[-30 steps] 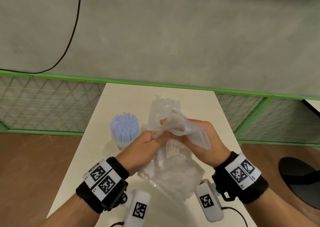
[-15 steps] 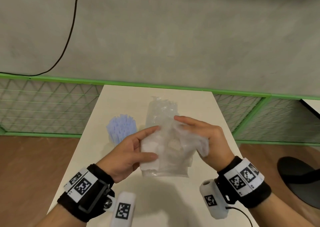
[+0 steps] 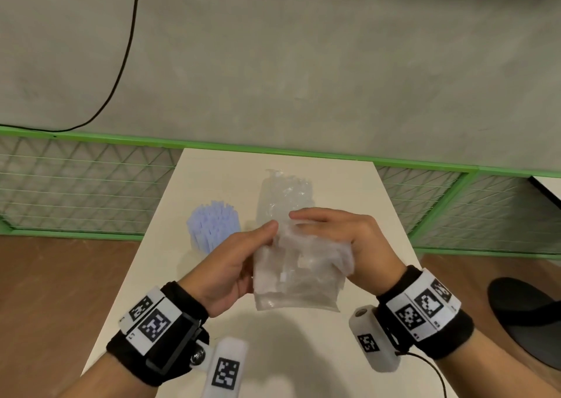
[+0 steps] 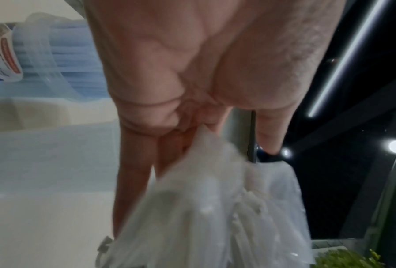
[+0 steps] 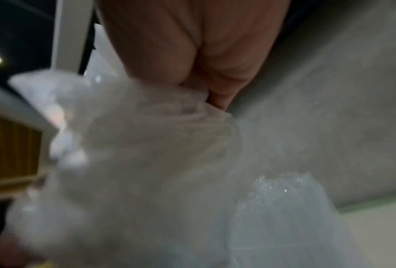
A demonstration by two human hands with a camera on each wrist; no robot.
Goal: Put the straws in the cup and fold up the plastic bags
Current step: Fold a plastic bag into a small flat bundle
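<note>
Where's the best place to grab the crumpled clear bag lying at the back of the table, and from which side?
Probably its near end, approached from above with the right hand. The crumpled bag lies flat and lengthwise on the table, so fingers can pinch a raised wrinkle there. Its left side faces the cup of straws, which a sideways reach might knock. Both hands now hold the other bag.

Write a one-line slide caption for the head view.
Left hand and right hand hold a crumpled clear plastic bag above the white table, beside the cup of pale blue straws.
</note>
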